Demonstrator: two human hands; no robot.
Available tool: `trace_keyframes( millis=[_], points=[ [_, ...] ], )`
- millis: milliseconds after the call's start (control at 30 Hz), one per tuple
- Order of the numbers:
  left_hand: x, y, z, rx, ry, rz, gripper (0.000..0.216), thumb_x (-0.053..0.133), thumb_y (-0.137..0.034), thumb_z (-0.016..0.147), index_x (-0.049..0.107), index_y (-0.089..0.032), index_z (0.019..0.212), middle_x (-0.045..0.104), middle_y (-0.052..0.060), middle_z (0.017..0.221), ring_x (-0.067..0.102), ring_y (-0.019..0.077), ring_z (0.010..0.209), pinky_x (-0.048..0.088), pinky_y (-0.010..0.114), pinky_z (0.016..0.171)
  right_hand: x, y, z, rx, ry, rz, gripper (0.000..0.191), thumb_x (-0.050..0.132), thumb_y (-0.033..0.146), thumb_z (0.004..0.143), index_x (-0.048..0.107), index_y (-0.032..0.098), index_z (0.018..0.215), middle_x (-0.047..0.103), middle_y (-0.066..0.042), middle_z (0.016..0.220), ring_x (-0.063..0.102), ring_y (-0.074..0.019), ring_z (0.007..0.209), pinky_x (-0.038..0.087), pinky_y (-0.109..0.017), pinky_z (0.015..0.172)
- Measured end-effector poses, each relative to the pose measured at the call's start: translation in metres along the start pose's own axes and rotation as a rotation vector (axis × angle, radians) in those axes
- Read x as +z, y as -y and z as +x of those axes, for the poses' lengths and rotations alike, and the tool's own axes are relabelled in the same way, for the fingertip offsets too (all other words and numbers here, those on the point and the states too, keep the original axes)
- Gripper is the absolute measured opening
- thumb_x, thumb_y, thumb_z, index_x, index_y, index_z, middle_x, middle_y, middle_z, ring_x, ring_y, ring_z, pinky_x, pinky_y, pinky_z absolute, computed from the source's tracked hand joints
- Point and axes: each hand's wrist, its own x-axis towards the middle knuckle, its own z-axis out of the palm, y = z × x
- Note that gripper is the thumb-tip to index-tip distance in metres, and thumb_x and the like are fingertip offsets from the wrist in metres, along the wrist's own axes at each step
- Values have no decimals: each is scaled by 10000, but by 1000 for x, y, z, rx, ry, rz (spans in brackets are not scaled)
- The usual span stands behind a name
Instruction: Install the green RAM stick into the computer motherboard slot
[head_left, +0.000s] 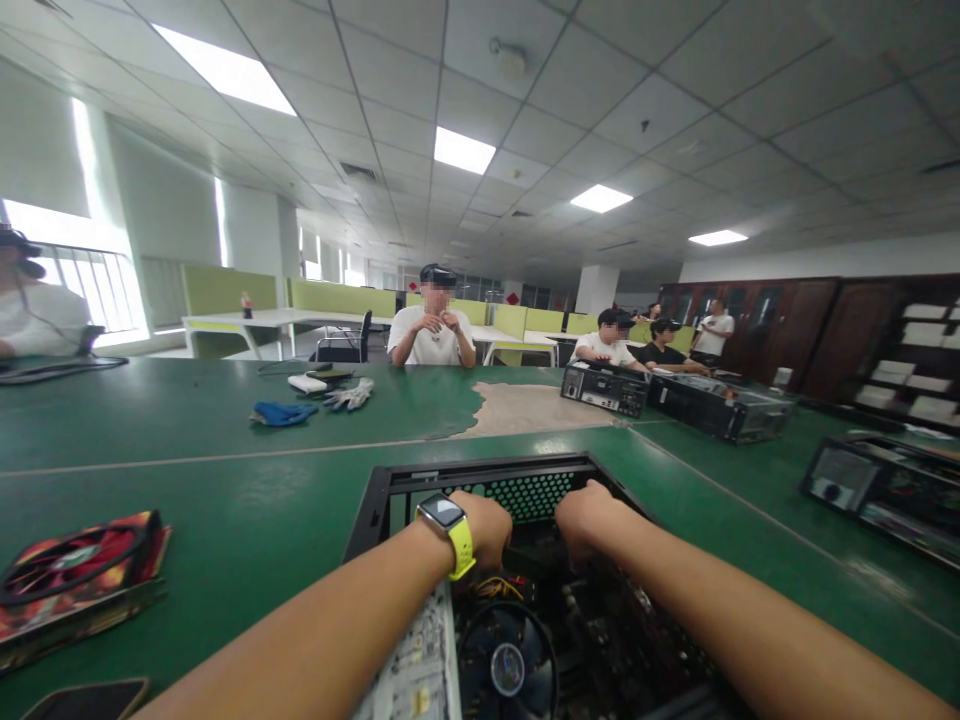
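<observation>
Black perforated-metal case [534, 497] | round bladed fan [508, 668] inside | left fingers [498, 532], right fingers [573, 522]: curled; hold: cannot tell

Bare forearms [322, 630], lime watchband [463, 548], seemingly silver watch case [442, 511]

Both arms reached forward and inward, bare along their visible length. The left forearm [322, 635] slanted up from the lower left, the right forearm [750, 620] from the lower right, drawing closer together toward the hands. The left grip [484, 525] was turned back upward, fingers bent down and their tips hidden. The right grip [585, 515] was curled much like a fist, knuckles raised, fingertips also out of sight. A gap separated the two, level with each other.
</observation>
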Motion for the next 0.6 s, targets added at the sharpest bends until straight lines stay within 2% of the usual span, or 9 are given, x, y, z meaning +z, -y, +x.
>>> trace_keyframes(
  millis=[133,200,267,333,433,533,600],
  points=[
    [-1,1,-1,1,20,15,324,698,-309,672,717,-253,990,715,139,965,655,316,933,526,405,775,-13,18,-15,44,213,-406,346,838,393,446,677,188,673,689,-115,914,604,-361,1017,308,-596,1007],
    [-1,0,-1,-2,21,17,297,685,-299,681,723,-245,971,718,142,948,659,312,924,529,406,773,-18,21,-20,48,227,-460,359,821,384,502,698,184,775,687,-120,957,605,-347,1021,334,-573,999],
    [-1,0,-2,-8,16,16,280,676,-296,688,727,-237,956,719,146,939,661,313,921,529,416,777,-22,19,-22,39,206,-429,377,800,392,533,705,188,836,690,-110,947,614,-333,994,390,-533,956],
    [-1,1,-1,-8,2,10,273,675,-307,690,728,-236,947,720,144,936,661,313,919,527,423,782,-23,15,-22,-31,212,-299,449,774,417,552,696,219,948,691,-77,969,630,-292,939,473,-430,845],
    [1,3,0,13,-40,-7,250,649,-334,709,728,-252,931,725,121,922,666,297,907,530,404,774,-21,10,-20,-177,235,-54,540,728,456,582,651,270,1083,683,-9,990,626,-214,859,474,-287,678],
    [0,5,2,27,-112,-15,253,598,-374,753,718,-263,946,722,103,949,665,288,916,535,387,758,-20,10,-18,-232,254,-22,347,639,437,690,690,257,983,670,39,812,598,-142,735,418,-220,583],
    [-2,7,1,-2,-164,0,316,602,-415,755,708,-218,977,707,142,993,657,315,935,533,414,764,-21,7,-17,-209,248,-73,262,592,397,732,710,233,898,641,38,704,569,-124,645,381,-217,523]
  ],
)
